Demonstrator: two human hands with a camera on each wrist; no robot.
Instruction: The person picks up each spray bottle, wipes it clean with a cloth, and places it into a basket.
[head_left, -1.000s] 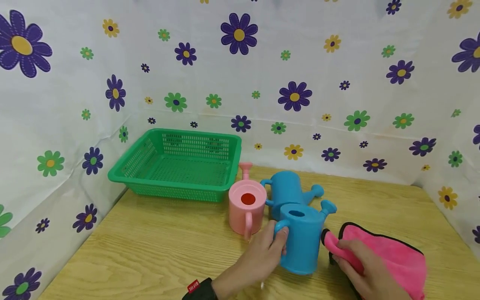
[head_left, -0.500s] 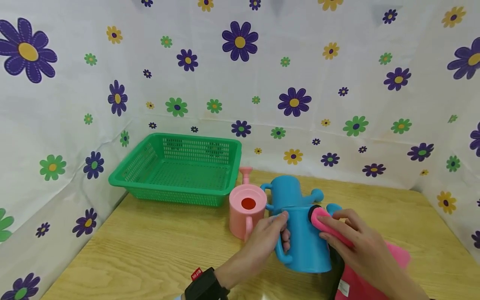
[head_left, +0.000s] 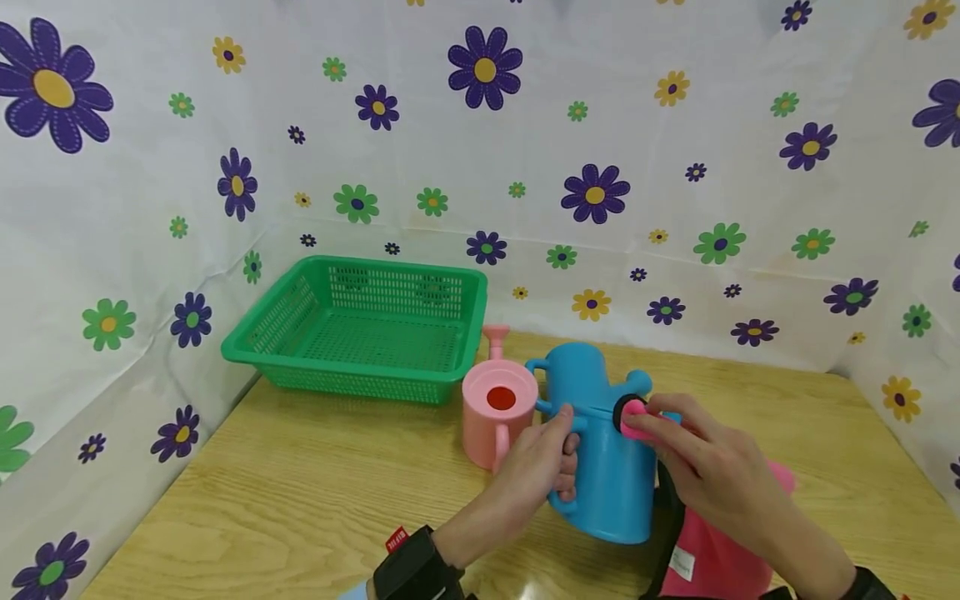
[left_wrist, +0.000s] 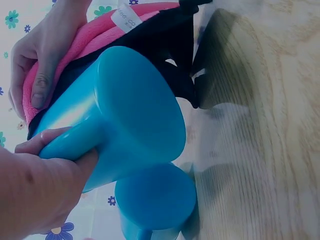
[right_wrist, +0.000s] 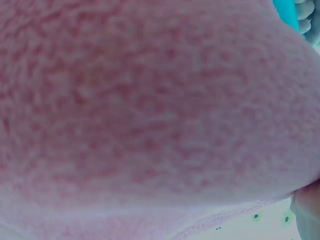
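On my head feed the blue watering can [head_left: 611,492] sits just right of centre in the lower half, and I take it as the middle of my clock. At its 9 o'clock the left hand [head_left: 534,462] grips the handle, fingers curled round it and thumb near the top. The can is tilted, and the left wrist feed shows me its smooth round base turned toward that camera. Between 2 and 3 o'clock is the right hand [head_left: 712,467], nearly closed, pinching a fold of the pink cloth [head_left: 723,558] between thumb and fingers against the can's upper edge at 1 o'clock. The rest of the cloth hangs toward 4 o'clock, showing a black side and a white label [head_left: 682,563]. My right wrist feed is mostly blurred pink pile, so I read that grip from the other two. Between 11 and 12 o'clock, just behind, is a second blue can [head_left: 576,375]; I cannot tell whether the two touch. At 10 o'clock a pink watering can [head_left: 480,429] stands upright on the wooden table [head_left: 300,483], its spout toward 12. Farther along 10 o'clock is a green basket [head_left: 360,372], just beside the pink can.
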